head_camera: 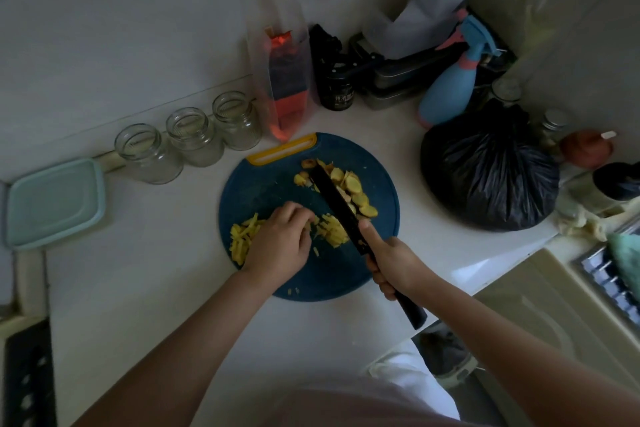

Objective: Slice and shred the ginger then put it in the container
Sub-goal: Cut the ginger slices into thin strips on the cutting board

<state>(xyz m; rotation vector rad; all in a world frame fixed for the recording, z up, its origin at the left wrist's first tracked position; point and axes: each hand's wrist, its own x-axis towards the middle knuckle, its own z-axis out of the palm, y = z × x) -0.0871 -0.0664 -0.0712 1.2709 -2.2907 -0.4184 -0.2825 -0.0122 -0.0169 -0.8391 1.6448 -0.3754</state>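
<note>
left grip (280, 239) curled, pinning ginger (329, 229) mid-board | right grip (391, 263) wrapped round knife (332, 198) handle, blade over slices (349, 191) | shreds (242, 236) lower-left of cutting board (270, 184) | lidded container (55, 203) far left

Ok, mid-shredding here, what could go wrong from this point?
The left hand pins ginger right beside the blade of the knife held by the right hand, so its fingertips could get nicked. The shreds lie close to the left edge of the board and may spill onto the counter.
</note>
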